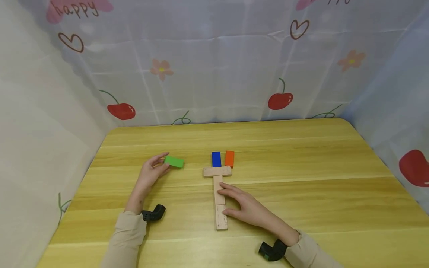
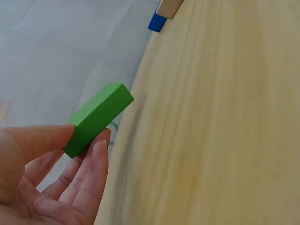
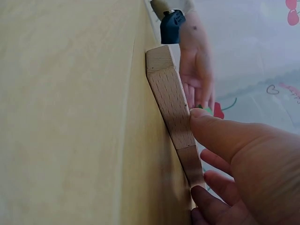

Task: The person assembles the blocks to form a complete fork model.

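Note:
My left hand [image 1: 151,173] pinches a green block [image 1: 174,162] between thumb and fingers at the table's left. In the left wrist view the green block [image 2: 101,117] appears tilted. Two plain wooden blocks lie end to end, an upper one [image 1: 218,186] and a lower one [image 1: 221,219]. A third plain block [image 1: 217,171] lies crosswise at their far end. My right hand [image 1: 249,208] is spread at the right of this row. Its fingertips are on the upper block and its thumb is by the lower block's edge; in the right wrist view the hand [image 3: 253,159] partly hides the row.
A blue block [image 1: 216,159] and an orange block [image 1: 229,159] lie just beyond the crosswise block. The wooden table [image 1: 301,156] meets a printed curtain [image 1: 214,74] at its back edge. Black wrist devices, one left [image 1: 154,213] and one right [image 1: 273,251], sit near the sleeves.

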`<state>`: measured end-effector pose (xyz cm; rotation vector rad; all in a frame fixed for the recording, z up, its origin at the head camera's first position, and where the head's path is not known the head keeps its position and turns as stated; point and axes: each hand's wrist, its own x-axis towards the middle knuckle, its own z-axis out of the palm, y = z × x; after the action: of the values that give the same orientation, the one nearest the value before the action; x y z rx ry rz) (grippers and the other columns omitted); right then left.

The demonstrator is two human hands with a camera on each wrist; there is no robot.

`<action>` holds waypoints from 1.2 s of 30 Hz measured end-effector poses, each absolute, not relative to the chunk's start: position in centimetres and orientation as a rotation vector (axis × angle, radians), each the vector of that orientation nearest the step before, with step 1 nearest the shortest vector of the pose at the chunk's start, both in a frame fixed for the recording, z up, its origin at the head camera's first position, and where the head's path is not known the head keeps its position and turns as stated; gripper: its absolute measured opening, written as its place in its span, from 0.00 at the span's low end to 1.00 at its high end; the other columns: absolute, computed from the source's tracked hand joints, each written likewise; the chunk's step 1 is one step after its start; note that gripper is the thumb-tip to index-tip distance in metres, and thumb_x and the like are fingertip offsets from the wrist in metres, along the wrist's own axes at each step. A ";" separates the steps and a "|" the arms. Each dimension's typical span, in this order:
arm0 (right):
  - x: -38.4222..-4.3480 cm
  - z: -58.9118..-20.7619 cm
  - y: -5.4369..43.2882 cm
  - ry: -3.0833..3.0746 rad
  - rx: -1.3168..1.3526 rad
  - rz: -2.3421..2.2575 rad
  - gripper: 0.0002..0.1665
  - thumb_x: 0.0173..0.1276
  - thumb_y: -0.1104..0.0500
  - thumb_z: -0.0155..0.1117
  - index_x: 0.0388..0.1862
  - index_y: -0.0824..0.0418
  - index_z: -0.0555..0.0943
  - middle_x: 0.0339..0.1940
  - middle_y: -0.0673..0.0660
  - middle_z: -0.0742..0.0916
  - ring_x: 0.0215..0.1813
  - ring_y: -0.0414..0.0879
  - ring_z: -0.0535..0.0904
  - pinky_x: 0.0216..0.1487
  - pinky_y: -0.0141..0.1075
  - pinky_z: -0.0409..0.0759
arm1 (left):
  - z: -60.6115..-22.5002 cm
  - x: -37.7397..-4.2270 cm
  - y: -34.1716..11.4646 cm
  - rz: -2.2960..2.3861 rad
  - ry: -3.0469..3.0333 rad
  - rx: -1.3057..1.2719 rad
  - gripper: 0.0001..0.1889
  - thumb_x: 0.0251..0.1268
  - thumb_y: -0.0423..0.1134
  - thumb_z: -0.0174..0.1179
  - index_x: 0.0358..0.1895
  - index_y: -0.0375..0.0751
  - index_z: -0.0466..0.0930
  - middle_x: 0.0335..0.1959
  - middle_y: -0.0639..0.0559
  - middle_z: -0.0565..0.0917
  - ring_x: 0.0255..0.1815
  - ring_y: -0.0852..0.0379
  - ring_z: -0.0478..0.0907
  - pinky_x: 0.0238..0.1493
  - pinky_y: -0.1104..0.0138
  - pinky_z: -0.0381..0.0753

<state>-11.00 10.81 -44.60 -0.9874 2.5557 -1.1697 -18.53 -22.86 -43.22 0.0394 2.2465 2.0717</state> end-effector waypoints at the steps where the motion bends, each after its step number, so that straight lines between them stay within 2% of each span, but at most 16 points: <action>1: -11.0 -44.6 10.8 2.556 -0.991 -1.169 0.32 0.64 0.50 0.65 0.66 0.56 0.71 0.72 0.49 0.63 0.70 0.46 0.57 0.65 0.46 0.61 | -43.1 -18.7 -22.6 2.081 2.240 0.042 0.25 0.67 0.26 0.53 0.67 0.30 0.62 0.49 0.35 0.68 0.47 0.53 0.76 0.51 0.61 0.75; 4: -11.0 -44.6 10.8 2.555 -0.993 -1.171 0.32 0.63 0.50 0.66 0.66 0.56 0.71 0.72 0.49 0.63 0.70 0.46 0.57 0.65 0.46 0.61 | -42.9 -19.3 -21.5 2.093 2.234 0.055 0.24 0.67 0.27 0.54 0.66 0.30 0.64 0.47 0.33 0.72 0.45 0.51 0.79 0.51 0.59 0.75; 9: -11.1 -44.6 10.8 2.551 -0.999 -1.181 0.32 0.63 0.51 0.66 0.65 0.57 0.71 0.72 0.50 0.63 0.70 0.46 0.57 0.65 0.46 0.61 | -43.0 -20.5 -19.6 2.099 2.228 0.063 0.19 0.67 0.29 0.56 0.59 0.28 0.71 0.46 0.33 0.77 0.45 0.48 0.79 0.50 0.58 0.76; 15: -11.1 -44.8 10.7 2.532 -0.996 -1.178 0.33 0.63 0.51 0.66 0.66 0.57 0.70 0.72 0.50 0.63 0.70 0.46 0.57 0.65 0.45 0.61 | -43.9 -21.8 -17.8 2.082 2.200 0.087 0.16 0.66 0.28 0.56 0.56 0.27 0.74 0.46 0.33 0.78 0.42 0.54 0.79 0.49 0.59 0.76; 30: -11.0 -44.9 10.7 2.537 -0.988 -1.178 0.33 0.63 0.50 0.66 0.66 0.55 0.70 0.72 0.49 0.63 0.70 0.45 0.57 0.65 0.45 0.60 | -44.9 -23.1 -15.5 1.929 2.295 0.151 0.14 0.67 0.28 0.54 0.53 0.26 0.76 0.46 0.36 0.79 0.44 0.49 0.78 0.46 0.61 0.78; 36: -11.0 -44.8 10.8 2.541 -0.981 -1.181 0.33 0.63 0.51 0.66 0.66 0.55 0.70 0.72 0.49 0.63 0.70 0.45 0.57 0.65 0.46 0.60 | -44.4 -23.0 -15.0 1.592 2.613 0.243 0.16 0.63 0.35 0.61 0.53 0.32 0.78 0.44 0.42 0.80 0.42 0.49 0.78 0.42 0.61 0.78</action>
<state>-11.02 10.85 -44.79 -0.9810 2.5412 -1.1811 -22.99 -15.02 -44.40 0.2429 2.6134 1.5924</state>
